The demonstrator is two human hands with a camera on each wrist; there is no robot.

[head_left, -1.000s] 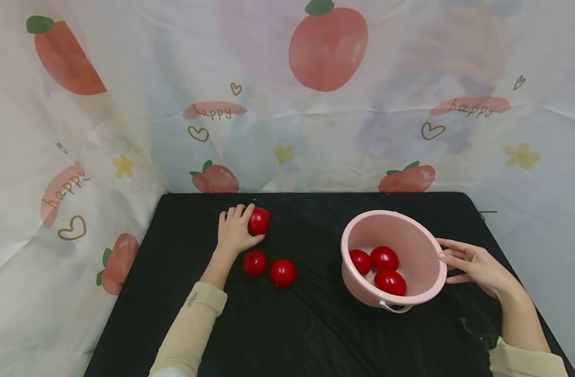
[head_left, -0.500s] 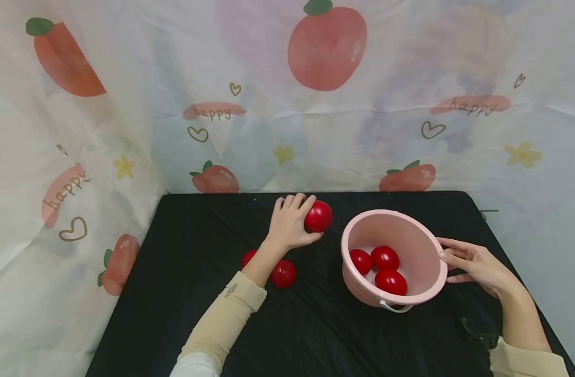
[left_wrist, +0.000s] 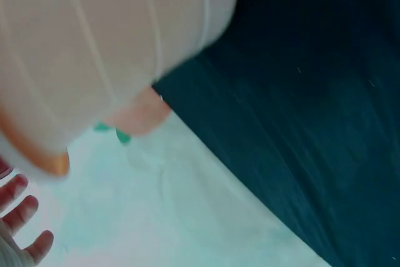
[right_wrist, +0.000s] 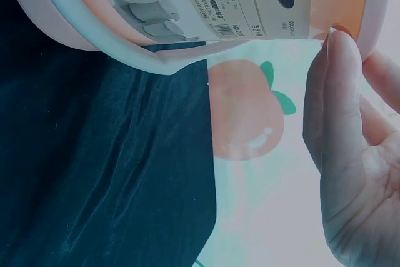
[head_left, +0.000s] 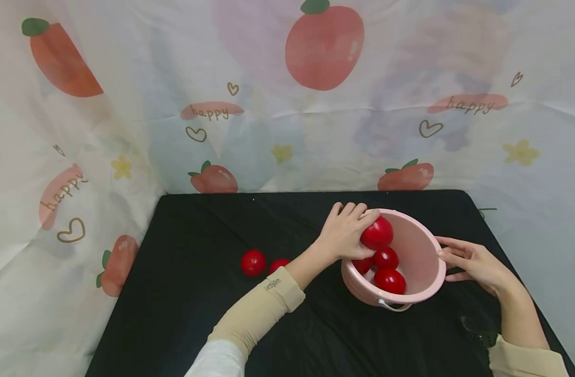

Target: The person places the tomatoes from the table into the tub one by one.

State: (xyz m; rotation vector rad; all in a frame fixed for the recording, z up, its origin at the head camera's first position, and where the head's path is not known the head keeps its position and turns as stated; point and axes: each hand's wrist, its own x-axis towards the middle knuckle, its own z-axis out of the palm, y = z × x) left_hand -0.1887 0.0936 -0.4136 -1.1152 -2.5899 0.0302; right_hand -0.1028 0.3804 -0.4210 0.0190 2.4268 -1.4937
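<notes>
A glossy red ball point(head_left: 377, 233) is gripped by my left hand point(head_left: 346, 235), thumb below and fingers above, over the near-left rim of a pink bucket point(head_left: 424, 262). Inside the bucket sit more red balls, among them one ball point(head_left: 389, 281) at the front. My right hand point(head_left: 473, 267) holds the bucket's right rim, thumb at the edge; the right wrist view also shows this hand point(right_wrist: 350, 136) beside the bucket's label point(right_wrist: 250, 4). In the left wrist view the bucket's ribbed wall point(left_wrist: 112, 42) fills the upper left, with left fingertips point(left_wrist: 22, 214) near its rim.
Two red balls lie on the black tabletop point(head_left: 198, 314) left of the bucket: one ball point(head_left: 253, 263) in full view, the other ball point(head_left: 279, 265) partly behind the left forearm. A white bucket handle point(head_left: 395, 308) hangs at the front. Printed fabric point(head_left: 250, 141) hangs behind the table.
My left hand has carried the red ball from the table's left side rightward to over the bucket's rim. The right hand and the bucket have stayed in place.
</notes>
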